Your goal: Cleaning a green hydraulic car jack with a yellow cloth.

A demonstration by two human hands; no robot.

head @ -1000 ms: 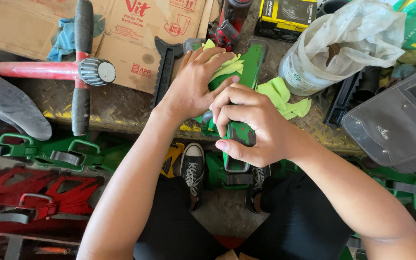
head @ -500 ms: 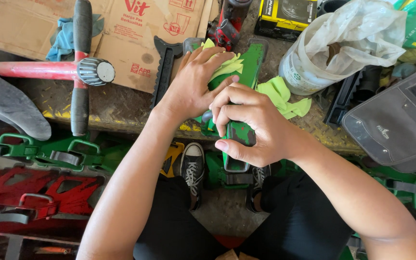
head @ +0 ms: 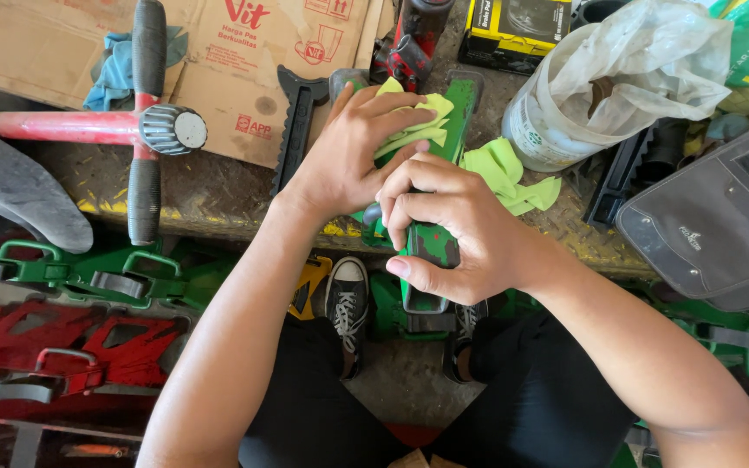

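Observation:
A green metal jack body [head: 433, 247] with worn paint lies across the edge of a dirty workbench [head: 218, 195], pointing away from me. My right hand [head: 454, 230] is wrapped around its middle. My left hand [head: 353, 152] presses a lime-green cloth [head: 413, 121] onto the far part of the green piece. More of that cloth [head: 504, 173] spills out to the right on the bench.
A red T-handle bar with black grips [head: 136, 130] lies on flattened cardboard [head: 244, 52] at left. A plastic-wrapped tub [head: 600, 78] and a grey pouch [head: 721, 225] sit at right. Green [head: 88, 273] and red [head: 71, 347] jacks stand below the bench, by my shoes [head: 347, 299].

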